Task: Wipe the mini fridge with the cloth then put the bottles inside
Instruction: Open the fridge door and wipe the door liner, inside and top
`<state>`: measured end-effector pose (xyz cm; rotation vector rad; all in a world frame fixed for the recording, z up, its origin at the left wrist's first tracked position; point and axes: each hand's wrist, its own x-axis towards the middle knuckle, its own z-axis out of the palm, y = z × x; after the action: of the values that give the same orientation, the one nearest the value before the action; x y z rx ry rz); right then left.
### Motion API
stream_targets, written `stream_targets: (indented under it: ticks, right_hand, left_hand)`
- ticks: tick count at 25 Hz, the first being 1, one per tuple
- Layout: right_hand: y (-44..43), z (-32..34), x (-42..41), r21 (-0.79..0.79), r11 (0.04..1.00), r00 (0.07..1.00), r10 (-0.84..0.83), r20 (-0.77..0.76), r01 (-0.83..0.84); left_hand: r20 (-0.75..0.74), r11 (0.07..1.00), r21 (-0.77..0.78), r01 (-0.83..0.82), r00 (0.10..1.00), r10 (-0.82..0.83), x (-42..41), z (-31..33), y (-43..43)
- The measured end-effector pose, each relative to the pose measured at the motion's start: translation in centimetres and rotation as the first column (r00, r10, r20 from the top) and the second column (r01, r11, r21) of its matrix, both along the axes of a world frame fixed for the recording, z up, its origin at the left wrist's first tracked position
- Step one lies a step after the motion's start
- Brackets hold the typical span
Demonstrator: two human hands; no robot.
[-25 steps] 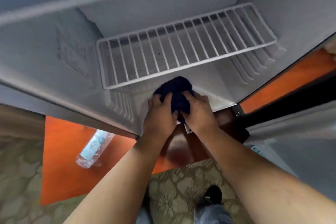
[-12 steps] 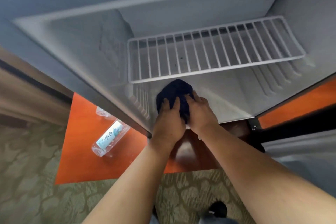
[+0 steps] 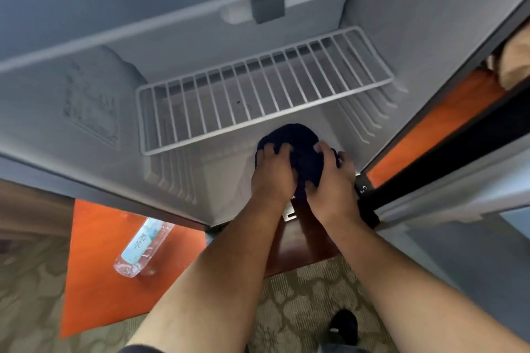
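Note:
The mini fridge [image 3: 86, 152] stands open, its pale grey inside bare except for a white wire shelf [image 3: 258, 89]. A dark blue cloth [image 3: 298, 146], bunched up, lies on the fridge floor near the front right corner. My left hand [image 3: 272, 175] presses on the cloth's left side with fingers curled over it. My right hand [image 3: 332, 180] grips its right side. A clear water bottle [image 3: 143, 246] with a pale blue label lies on its side on the orange surface left of the fridge.
The fridge door [image 3: 459, 175] hangs open to the right with a black seal along its edge. The orange wooden surface [image 3: 94, 281] carries the fridge. Patterned carpet [image 3: 301, 295] and my dark shoe [image 3: 344, 327] are below.
Both hands and the cloth have slid to the right along the fridge floor, toward the front right corner. My view has shifted too.

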<state>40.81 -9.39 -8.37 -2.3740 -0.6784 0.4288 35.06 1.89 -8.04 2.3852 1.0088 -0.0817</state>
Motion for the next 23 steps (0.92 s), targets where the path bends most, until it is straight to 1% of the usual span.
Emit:
stream_targets:
  ticks: [2, 5, 7, 9, 10, 11, 12, 14, 15, 16, 18, 20, 23]
  right_hand:
    - [-0.6, -0.2, -0.6, -0.059, 0.995, 0.997, -0.083, 0.006, 0.083]
    - [-1.4, 0.0, -1.0, -0.028, 0.98, 0.975, -0.201, -0.1, 0.199]
    - [-1.2, 0.6, -0.8, 0.03, 0.978, 0.975, -0.205, -0.09, 0.208]
    - [-0.7, 1.1, -0.6, 0.131, 0.974, 0.982, -0.175, -0.074, 0.184]
    - [-0.6, 1.4, -0.8, 0.175, 0.971, 0.985, -0.145, -0.093, 0.16]
    - [-0.6, 1.5, -1.1, 0.2, 0.973, 0.989, -0.098, -0.109, 0.118]
    - [-0.8, 1.6, -1.5, 0.196, 0.978, 0.993, -0.043, -0.113, 0.064]
    - [-1.1, 1.1, -2.2, 0.145, 0.987, 0.994, 0.077, -0.083, -0.064]
    - [-1.0, 0.5, -2.2, 0.099, 0.985, 0.987, 0.145, -0.063, -0.138]
    - [-0.7, -0.1, -1.9, 0.035, 0.979, 0.978, 0.204, -0.05, -0.202]
    - [0.4, -1.2, -0.9, -0.106, 0.96, 0.965, 0.258, -0.037, -0.261]
    - [1.6, -2.3, -0.4, -0.19, 0.946, 0.965, 0.261, -0.024, -0.261]
    - [2.7, -3.3, 0.0, -0.27, 0.938, 0.969, 0.241, 0.062, -0.216]
  left_hand:
    - [0.02, 0.999, 0.049, 0.019, 1.0, -0.02, -0.4, 0.3, 0.4]
    - [0.1, 0.999, 0.039, 0.0, 0.995, -0.004, -1.6, 0.5, 0.6]
    - [0.202, 0.993, -0.046, -0.107, 0.973, 0.114, -2.5, 0.6, 0.8]
    - [0.311, 0.962, -0.152, -0.225, 0.913, 0.263, -3.1, 0.7, 1.4]
    - [0.349, 0.946, -0.189, -0.262, 0.883, 0.314, -3.6, 0.9, 1.6]
    - [0.366, 0.941, -0.206, -0.27, 0.87, 0.33, -4.2, 1.0, 1.7]
    - [0.343, 0.949, -0.202, -0.242, 0.89, 0.3, -4.8, 1.1, 1.8]
    - [0.184, 0.979, -0.176, -0.106, 0.973, 0.138, -5.9, 0.7, 1.5]
    - [0.106, 0.986, -0.164, -0.035, 0.993, 0.053, -6.1, 0.2, 1.4]
    - [0.061, 0.99, -0.141, 0.008, 0.998, 0.0, -6.1, -0.3, 1.3]
    - [0.045, 0.998, -0.045, 0.048, 0.998, -0.046, -5.1, -1.5, 1.3]
    - [0.048, 0.997, 0.043, 0.061, 0.997, -0.064, -3.7, -2.4, 1.1]
    - [0.081, 0.995, 0.062, 0.075, 0.993, -0.08, -1.7, -3.1, 1.9]
